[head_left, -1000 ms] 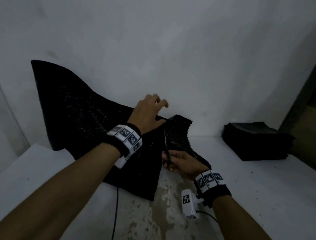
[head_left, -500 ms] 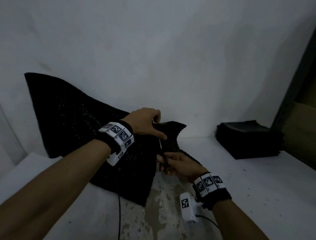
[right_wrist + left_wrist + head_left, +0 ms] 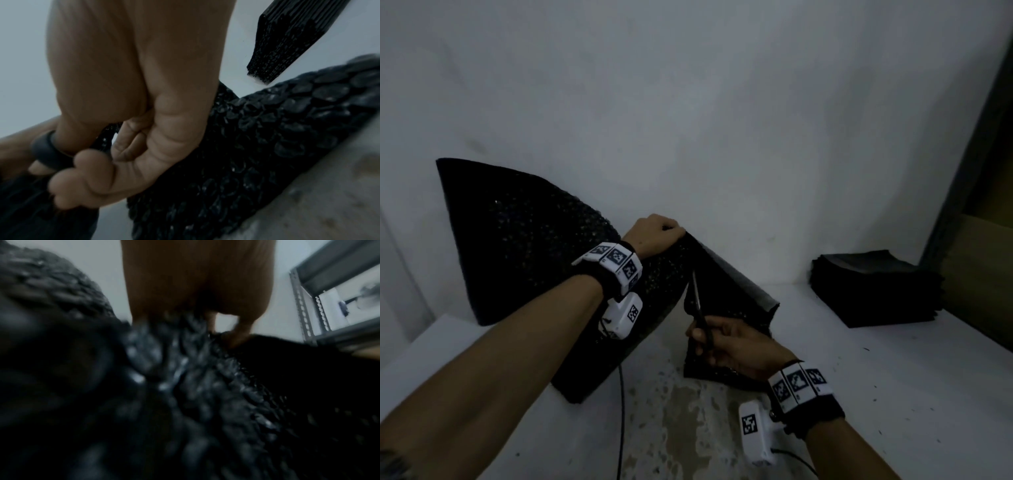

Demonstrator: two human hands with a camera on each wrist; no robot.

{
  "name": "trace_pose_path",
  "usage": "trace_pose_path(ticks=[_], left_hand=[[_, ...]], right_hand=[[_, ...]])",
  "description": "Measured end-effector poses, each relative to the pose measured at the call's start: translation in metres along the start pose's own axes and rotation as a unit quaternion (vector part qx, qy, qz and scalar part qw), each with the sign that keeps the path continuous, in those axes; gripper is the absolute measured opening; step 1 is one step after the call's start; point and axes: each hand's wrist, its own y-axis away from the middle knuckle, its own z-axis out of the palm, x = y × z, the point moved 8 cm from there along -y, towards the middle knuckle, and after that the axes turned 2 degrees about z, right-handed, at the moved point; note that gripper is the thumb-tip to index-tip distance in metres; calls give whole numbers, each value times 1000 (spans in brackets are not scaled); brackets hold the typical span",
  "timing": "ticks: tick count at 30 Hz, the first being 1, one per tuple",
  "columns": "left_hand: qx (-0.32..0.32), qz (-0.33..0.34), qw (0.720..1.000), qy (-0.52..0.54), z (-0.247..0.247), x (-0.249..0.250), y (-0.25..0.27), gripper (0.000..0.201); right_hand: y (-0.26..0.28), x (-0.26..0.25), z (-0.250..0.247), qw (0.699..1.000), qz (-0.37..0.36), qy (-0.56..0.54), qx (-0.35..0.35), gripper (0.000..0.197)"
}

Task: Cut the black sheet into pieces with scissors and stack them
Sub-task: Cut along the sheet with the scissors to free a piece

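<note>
A large black bubble-textured sheet (image 3: 524,246) leans against the wall and droops onto the table. My left hand (image 3: 657,236) grips its top edge at the far end of a cut; the same hand (image 3: 205,288) shows from behind, with the bubbled sheet (image 3: 185,394) below it. To the right of the cut a strip (image 3: 729,298) hangs folded over. My right hand (image 3: 726,339) holds black scissors (image 3: 700,308), blades pointing up into the cut. The wrist view has my right hand (image 3: 115,129) curled through a scissor loop (image 3: 45,151), bubbled sheet (image 3: 267,138) behind it.
A stack of cut black pieces (image 3: 873,287) sits at the back right of the white table (image 3: 893,377); the stack (image 3: 292,40) is also in the right wrist view. A metal shelf frame (image 3: 308,313) stands on the right. Thin cables (image 3: 621,411) trail across the table front.
My left hand went from hovering open to gripping the sheet's top edge. The cut strip has folded over to the right, and the scissors have moved further up the cut.
</note>
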Motion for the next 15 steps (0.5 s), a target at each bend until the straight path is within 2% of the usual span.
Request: trace_pose_path(ticks=[3,5,7,11,15], left_hand=[[-69,33,996,50,8,7,0,21],[-90,37,993,72,9,11,-1,38],[-61,14,996,71,5,9,-6,47],[-14,-17,998,50,0,7,-15,44],[-11,-38,998,52,5,-2,-19,46]], right_hand=[[1,-1,1,1000,1,-1,-12,31],[2,0,-1,1000,3,-1,-14,34],[2,4,-2,1000,14,6,-13,34],[4,9,3,1000,12,-5,-27,26],[8,10,7,999,-2,-28,-35,29]])
